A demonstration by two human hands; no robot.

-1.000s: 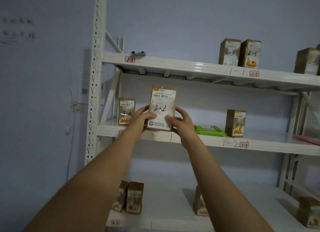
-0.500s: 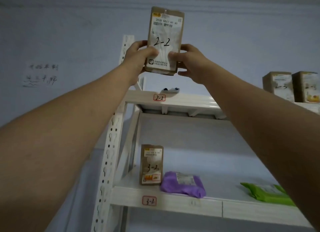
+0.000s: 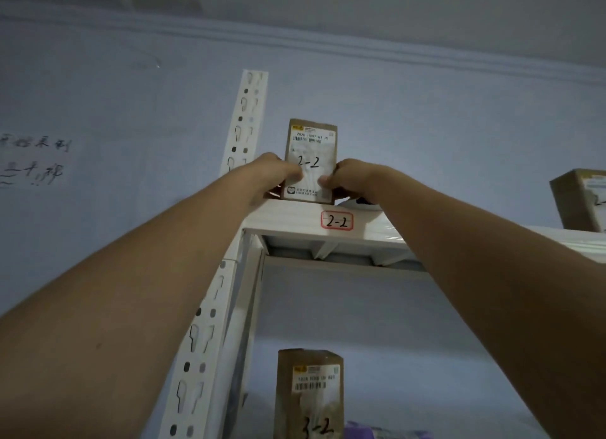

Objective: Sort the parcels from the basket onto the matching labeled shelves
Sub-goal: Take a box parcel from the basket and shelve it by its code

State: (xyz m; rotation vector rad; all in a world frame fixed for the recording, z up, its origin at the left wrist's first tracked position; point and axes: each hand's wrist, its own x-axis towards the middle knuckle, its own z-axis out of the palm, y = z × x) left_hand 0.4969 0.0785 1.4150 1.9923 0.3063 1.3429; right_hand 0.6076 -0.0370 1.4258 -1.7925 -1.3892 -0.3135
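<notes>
The white rack (image 3: pixel 360 222) filled most of what I saw, its top shelf running from centre out toward 3 o'clock, and on that shelf's front lip sat the red-edged tag (image 3: pixel 336 221) marked 2-2. Straight above that tag, at about 12 o'clock from it, stood the parcel (image 3: pixel 311 156) marked 2-2, upright, its bottom edge on or just at the shelf board (I could not tell whether its full weight was down). My left hand (image 3: pixel 275 172) gripped its left side with the thumb pressed on the label, and my right hand (image 3: pixel 347 177) pinched the right side the same way, so neither had let go. I judged this parcel all but sorted, with only the release left. Other boxes already stood shelved: one (image 3: pixel 580 199) at 3 o'clock on the same level, and one marked 3-2 (image 3: pixel 310 396) at 6 o'clock on the shelf below. The basket was out of view, so I could not say how many parcels remained.
</notes>
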